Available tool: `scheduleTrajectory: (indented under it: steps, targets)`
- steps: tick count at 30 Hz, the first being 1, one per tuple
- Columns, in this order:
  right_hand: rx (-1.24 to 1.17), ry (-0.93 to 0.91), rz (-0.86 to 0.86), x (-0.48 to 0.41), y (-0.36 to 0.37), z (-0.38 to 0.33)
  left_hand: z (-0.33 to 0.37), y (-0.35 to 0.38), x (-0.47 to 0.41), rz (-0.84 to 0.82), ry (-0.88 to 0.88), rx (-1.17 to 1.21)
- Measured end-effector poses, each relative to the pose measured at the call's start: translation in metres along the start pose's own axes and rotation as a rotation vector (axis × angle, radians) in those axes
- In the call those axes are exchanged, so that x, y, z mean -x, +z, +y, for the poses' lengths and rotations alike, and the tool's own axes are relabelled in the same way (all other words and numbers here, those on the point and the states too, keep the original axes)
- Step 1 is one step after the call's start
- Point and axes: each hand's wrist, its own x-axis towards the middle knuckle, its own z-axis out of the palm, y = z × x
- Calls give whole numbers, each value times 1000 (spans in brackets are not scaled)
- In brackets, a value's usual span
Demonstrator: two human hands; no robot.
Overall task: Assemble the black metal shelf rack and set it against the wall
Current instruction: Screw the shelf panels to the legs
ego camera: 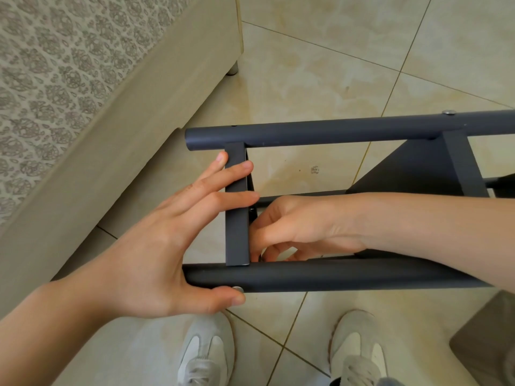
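The black metal shelf rack lies on its side across the tiled floor, two round tubes running left to right with a flat crossbar between them at the left end. My left hand presses straight fingers on that crossbar, and its thumb pushes on a silver bolt head in the near tube. My right hand reaches inside the frame behind the crossbar with curled fingers; what it pinches is hidden. A second bolt sits in the far tube. A dark shelf panel shows at right.
A beige sofa with a patterned cushion fills the left side, its foot on the glossy floor tiles. My white sneakers stand just below the rack. A brown-grey object lies at the lower right.
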Motion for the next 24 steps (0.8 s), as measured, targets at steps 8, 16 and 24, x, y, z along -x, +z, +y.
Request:
scheduleTrajectory:
  steps: [8, 16, 24]
  targets:
    - [2, -5, -4, 0, -2, 1, 0, 0, 0, 0, 2, -2]
    - [-77, -4, -76, 1, -7, 2, 0, 1, 0, 7, 2, -4]
    - [-97, 16, -39, -2, -4, 3, -1, 1, 0, 7, 3, 5]
